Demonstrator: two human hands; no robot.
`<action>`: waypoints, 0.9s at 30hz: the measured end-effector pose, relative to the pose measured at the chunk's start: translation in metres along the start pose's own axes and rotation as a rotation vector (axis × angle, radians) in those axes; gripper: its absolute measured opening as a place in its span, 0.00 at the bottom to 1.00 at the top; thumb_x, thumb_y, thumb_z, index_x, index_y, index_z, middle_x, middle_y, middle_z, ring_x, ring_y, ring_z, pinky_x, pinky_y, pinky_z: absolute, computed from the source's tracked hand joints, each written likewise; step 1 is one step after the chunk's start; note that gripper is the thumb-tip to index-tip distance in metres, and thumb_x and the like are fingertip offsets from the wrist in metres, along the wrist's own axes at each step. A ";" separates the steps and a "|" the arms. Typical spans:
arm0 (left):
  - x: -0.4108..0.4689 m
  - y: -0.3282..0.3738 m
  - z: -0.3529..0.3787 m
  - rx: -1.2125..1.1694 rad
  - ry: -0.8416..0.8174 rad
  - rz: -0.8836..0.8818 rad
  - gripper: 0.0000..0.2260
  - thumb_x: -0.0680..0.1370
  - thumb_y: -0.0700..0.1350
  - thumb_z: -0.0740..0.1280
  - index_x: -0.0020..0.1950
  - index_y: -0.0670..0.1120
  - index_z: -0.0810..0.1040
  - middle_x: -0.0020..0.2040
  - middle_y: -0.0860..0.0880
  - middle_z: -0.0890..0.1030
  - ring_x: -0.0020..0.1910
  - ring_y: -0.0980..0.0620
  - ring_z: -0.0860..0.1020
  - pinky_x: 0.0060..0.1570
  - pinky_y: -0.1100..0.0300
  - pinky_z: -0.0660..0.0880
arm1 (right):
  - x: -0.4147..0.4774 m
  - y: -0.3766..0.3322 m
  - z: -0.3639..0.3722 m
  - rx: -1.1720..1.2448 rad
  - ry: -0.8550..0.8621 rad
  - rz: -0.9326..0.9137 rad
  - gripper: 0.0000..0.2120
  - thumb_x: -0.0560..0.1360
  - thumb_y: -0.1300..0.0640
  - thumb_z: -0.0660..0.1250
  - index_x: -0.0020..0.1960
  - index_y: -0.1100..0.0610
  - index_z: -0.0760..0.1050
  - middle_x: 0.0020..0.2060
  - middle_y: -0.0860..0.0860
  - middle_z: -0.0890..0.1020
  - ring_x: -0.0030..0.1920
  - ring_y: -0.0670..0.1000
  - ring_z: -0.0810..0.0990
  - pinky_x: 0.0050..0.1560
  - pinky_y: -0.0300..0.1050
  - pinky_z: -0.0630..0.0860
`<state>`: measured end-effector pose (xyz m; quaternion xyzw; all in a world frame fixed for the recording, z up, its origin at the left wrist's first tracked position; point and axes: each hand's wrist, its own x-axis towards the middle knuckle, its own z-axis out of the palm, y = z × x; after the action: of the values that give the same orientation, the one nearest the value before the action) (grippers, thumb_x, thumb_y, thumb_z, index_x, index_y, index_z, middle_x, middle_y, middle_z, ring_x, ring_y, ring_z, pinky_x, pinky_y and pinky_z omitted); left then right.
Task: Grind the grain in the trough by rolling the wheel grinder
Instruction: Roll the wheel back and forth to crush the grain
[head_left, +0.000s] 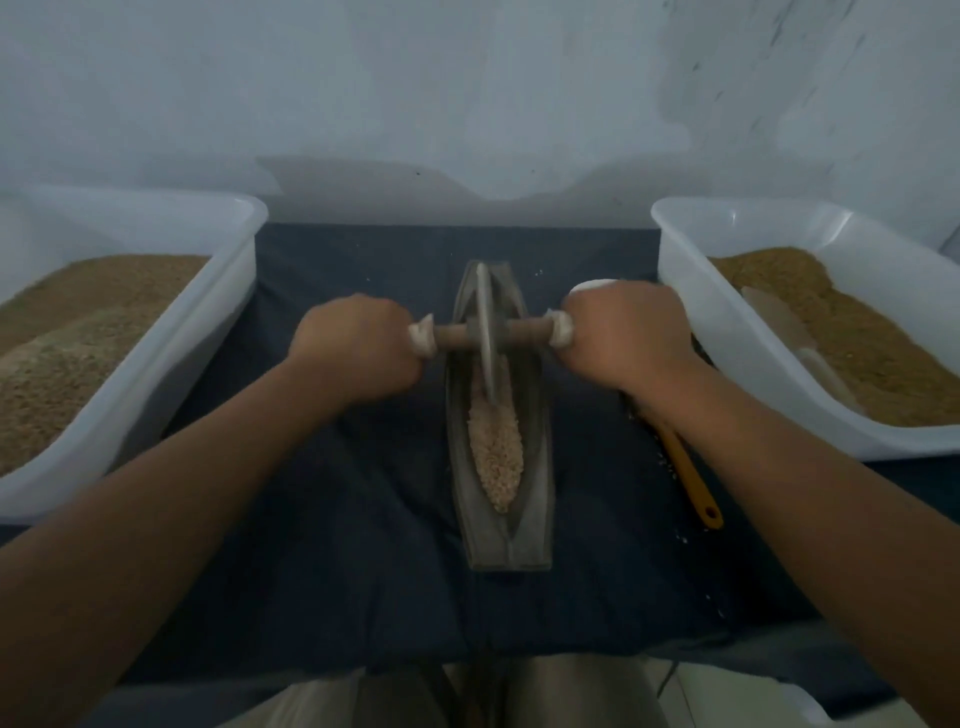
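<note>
Gripping the cloth-wrapped ends of the axle, your left hand (358, 348) and right hand (628, 338) are each curled tight round one end, well apart, with the disc between them. That grey metal-disc, brown wooden-axle wheel grinder (487, 332) stands upright on its edge in the far half of the long, grey, boat-shaped trough (535, 499). Its rim touches the far end of the heap of pale tan grain (496, 452), which lies in the near half of the groove. Expect the wheel to feel heavy and rigid; that weight probably does the crushing. Hold it at the padded ends and level, or the thin disc may tip against the trough wall. The grain is loose and will likely scatter or ride up ahead of the rim. The trough rests on a dark blue cloth (337, 519). A white plastic tub of brown meal (223, 291) sits to the left and another (691, 291) to the right, and a yellow-handled tool (691, 478) lies beside your right forearm.
</note>
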<state>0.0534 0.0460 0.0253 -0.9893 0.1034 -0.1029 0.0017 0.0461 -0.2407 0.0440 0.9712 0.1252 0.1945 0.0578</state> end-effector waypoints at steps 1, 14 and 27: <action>0.016 0.001 -0.002 -0.004 -0.011 -0.030 0.14 0.70 0.59 0.63 0.35 0.50 0.75 0.35 0.52 0.78 0.32 0.49 0.75 0.34 0.57 0.71 | 0.015 0.000 0.000 -0.009 0.001 0.025 0.20 0.79 0.40 0.62 0.33 0.48 0.71 0.29 0.46 0.75 0.30 0.51 0.76 0.35 0.49 0.78; -0.048 0.000 -0.011 0.087 0.016 0.170 0.12 0.70 0.61 0.62 0.33 0.54 0.70 0.29 0.56 0.71 0.26 0.52 0.69 0.28 0.61 0.60 | -0.061 0.001 -0.005 0.082 -0.060 -0.032 0.24 0.78 0.34 0.49 0.33 0.48 0.69 0.26 0.46 0.73 0.27 0.49 0.73 0.30 0.47 0.73; -0.046 0.008 -0.018 0.153 0.132 0.221 0.17 0.66 0.56 0.69 0.31 0.54 0.61 0.26 0.56 0.63 0.24 0.52 0.63 0.28 0.63 0.56 | -0.063 0.005 -0.002 0.150 -0.028 -0.010 0.20 0.79 0.36 0.55 0.32 0.44 0.64 0.26 0.45 0.72 0.26 0.47 0.72 0.29 0.47 0.72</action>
<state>0.0040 0.0478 0.0333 -0.9599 0.2036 -0.1747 0.0817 -0.0095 -0.2623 0.0236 0.9748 0.1434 0.1706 -0.0126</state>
